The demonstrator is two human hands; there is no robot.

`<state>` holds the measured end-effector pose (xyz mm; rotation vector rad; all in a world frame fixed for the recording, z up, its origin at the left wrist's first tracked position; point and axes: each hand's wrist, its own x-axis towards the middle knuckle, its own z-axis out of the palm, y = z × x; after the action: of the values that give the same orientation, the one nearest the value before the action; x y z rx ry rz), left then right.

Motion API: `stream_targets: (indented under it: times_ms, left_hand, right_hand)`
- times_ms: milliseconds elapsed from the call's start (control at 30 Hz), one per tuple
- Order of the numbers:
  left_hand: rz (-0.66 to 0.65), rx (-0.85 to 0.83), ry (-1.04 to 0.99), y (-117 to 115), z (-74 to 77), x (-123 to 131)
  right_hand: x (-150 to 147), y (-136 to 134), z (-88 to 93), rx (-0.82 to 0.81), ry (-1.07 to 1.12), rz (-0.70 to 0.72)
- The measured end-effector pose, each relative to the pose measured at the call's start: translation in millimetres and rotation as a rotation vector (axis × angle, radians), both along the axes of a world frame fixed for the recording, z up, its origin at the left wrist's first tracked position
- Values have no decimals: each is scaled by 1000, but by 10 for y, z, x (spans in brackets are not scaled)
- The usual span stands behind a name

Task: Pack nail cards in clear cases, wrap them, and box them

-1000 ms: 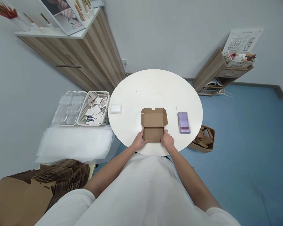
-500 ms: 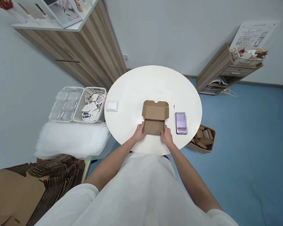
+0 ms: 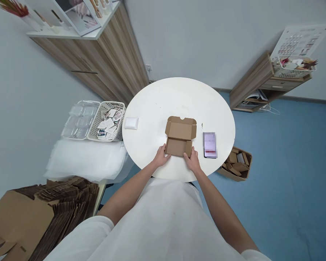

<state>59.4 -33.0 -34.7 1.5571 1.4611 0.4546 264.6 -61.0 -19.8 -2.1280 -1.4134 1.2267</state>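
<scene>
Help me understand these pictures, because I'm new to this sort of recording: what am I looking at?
There is no machine here, only a person's two bare hands. Every picture comes from one camera worn on the head, looking forward and down. On the round white table sits an open cardboard box, its lid raised on the far side. The left hand holds its left side; the right hand holds it near the front right corner. A white packet lies toward the left edge, and a pixelated purplish rectangle lies to the right.
</scene>
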Motion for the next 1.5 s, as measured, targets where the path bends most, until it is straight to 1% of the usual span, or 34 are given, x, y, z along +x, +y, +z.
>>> stream_targets:
  times_ms: [100, 200, 267, 333, 433, 533, 600, 667, 700, 733, 800, 867, 1000, 1067, 1133, 1233, 1333, 1400, 1500]
  left_hand:
    - [12, -40, 41, -54, -3, -16]
    - [16, -64, 61, -111, -11, -56]
    - [32, -75, 57, -146, 2, -102]
    - [59, -79, 44, -172, 38, -175]
    - [117, -38, 38, -163, 116, -374]
    - [216, 50, 71, -60, 182, -710]
    - [309, 86, 98, 69, 207, -995]
    - [429, 105, 127, 238, 220, -1289]
    - [475, 109, 133, 333, 224, -1426]
    - [512, 107, 133, 431, 226, -1552]
    - [549, 95, 134, 628, 224, -1755]
    - [521, 67, 112, 809, 212, -1890]
    - [497, 27, 13, 1073, 157, -1993]
    - [492, -2, -10, 1149, 126, -2004]
    - [472, -34, -9, 1202, 100, -2010]
    - [431, -44, 20, 1253, 73, -2014]
    - [405, -32, 25, 1277, 55, -2016]
    - [418, -32, 11, 1277, 43, -2022]
    - [476, -39, -33, 1259, 20, -2042]
  right_hand:
    - [12, -33, 9, 23, -32, -3]
    - [17, -87, 52, 62, -109, -33]
    - [8, -131, 102, 131, -161, -74]
    - [-30, -168, 166, 234, -182, -114]
    - [-181, -165, 280, 402, -120, -110]
    - [-481, -56, 395, 487, -10, -6]
    - [-751, 73, 451, 457, 52, 98]
    - [-1048, 232, 472, 368, 116, 194]
    - [-1198, 320, 467, 316, 151, 216]
    - [-1347, 413, 451, 267, 183, 217]
    - [-1635, 613, 390, 186, 231, 169]
    - [-1910, 829, 304, 108, 263, 120]
    - [-2405, 1238, 137, 26, 379, -25]
    - [-2596, 1394, 86, 11, 416, -99]
    - [-2735, 1504, 61, 14, 421, -138]
    - [-2856, 1601, 46, 29, 427, -155]
    - [-2912, 1654, 13, 38, 447, -164]
    - [-2927, 1675, -29, 43, 465, -160]
    - [-2910, 1672, -98, 47, 466, -171]
